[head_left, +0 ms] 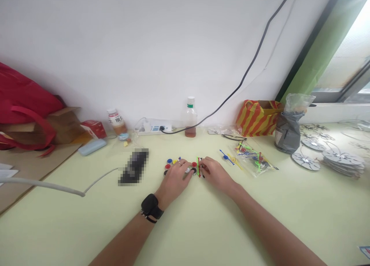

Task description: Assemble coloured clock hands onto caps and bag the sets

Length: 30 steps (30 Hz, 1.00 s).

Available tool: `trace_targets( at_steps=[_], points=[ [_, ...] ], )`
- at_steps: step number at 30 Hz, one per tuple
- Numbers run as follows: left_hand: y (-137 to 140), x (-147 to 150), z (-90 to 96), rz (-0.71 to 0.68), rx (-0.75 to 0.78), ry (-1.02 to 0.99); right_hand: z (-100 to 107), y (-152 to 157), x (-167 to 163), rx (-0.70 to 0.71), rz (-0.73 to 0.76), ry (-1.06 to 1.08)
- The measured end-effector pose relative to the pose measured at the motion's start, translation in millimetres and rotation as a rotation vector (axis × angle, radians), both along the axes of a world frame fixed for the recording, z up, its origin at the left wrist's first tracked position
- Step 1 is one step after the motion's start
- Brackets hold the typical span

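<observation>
My left hand (175, 181), with a black watch on its wrist, lies over a group of small round plastic pieces. Its thumb is apart from the fingers, next to a black round piece (194, 171) and a white one (187, 170). Red round pieces (167, 166) and a blue one (169, 161) show beyond its fingers. My right hand (215, 173) pinches a thin black plastic arrow, largely hidden by the fingertips. Just left of those fingertips stand thin red and green plastic arrows (198, 166), close together. A blue arrow with a round centre (226, 157) lies to the right.
A clear bag of coloured plastic parts (258, 160) lies at right, near stacked grey discs (342, 162). Along the wall stand a bottle (190, 119), a power strip (153, 128) and a striped bag (254, 117). A pixelated dark object (133, 167) lies left of my hands.
</observation>
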<state>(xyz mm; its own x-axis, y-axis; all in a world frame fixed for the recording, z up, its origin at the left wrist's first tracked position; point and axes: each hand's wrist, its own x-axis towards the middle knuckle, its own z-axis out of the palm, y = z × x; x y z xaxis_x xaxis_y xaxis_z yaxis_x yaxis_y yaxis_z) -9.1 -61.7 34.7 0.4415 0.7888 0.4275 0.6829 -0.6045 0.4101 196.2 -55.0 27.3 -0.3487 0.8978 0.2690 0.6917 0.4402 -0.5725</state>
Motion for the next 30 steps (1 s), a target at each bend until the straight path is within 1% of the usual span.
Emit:
trace_targets(
  at_steps=[2, 3, 7, 9, 11, 13, 15, 17, 20, 22, 24, 26, 28, 30],
  points=[
    [-0.1, 0.8, 0.0, 0.017, 0.014, 0.008, 1.1, 1.4, 1.2, 0.015, -0.026, -0.032],
    [-0.7, 1.3, 0.7, 0.031, 0.022, 0.011, 2.5, 2.5, 3.9, 0.03, -0.077, -0.064],
    [-5.5, 3.6, 5.3, 0.093, 0.047, 0.009, 9.5, 11.0, 31.2, 0.114, -0.422, -0.251],
    [-8.0, 4.9, 7.0, 0.094, 0.052, -0.007, 10.8, 16.7, 49.7, 0.108, -0.534, -0.332],
    [-9.5, 5.8, 8.4, 0.085, 0.052, -0.034, 10.5, 21.5, 64.3, 0.046, -0.567, -0.357],
    [-9.9, 5.8, 10.1, 0.081, 0.046, -0.076, 10.7, 24.4, 70.7, -0.003, -0.564, -0.351],
    [-9.6, 4.8, 13.2, 0.069, 0.035, -0.143, 13.7, 24.4, 67.3, -0.019, -0.536, -0.291],
    [-9.6, 3.5, 17.5, 0.035, 0.027, -0.223, 20.0, 20.8, 55.5, -0.063, -0.436, -0.089],
    [-10.9, 3.2, 23.3, -0.051, 0.012, -0.284, 31.9, 9.4, 30.1, -0.237, -0.148, 0.352],
    [-12.3, 4.4, 24.7, -0.126, -0.011, -0.291, 38.0, 0.3, 14.4, -0.354, 0.006, 0.52],
    [-13.2, 6.1, 23.8, -0.198, -0.027, -0.301, 41.0, -7.0, 2.9, -0.443, 0.102, 0.607],
    [-13.6, 7.4, 22.0, -0.24, -0.026, -0.317, 41.3, -11.6, -3.8, -0.496, 0.146, 0.642],
    [-13.8, 7.8, 20.5, -0.255, -0.031, -0.317, 39.8, -13.7, -6.9, -0.514, 0.175, 0.637],
    [-14.1, 7.3, 20.0, -0.255, -0.046, -0.302, 36.8, -13.7, -7.8, -0.471, 0.177, 0.6]
  ],
)
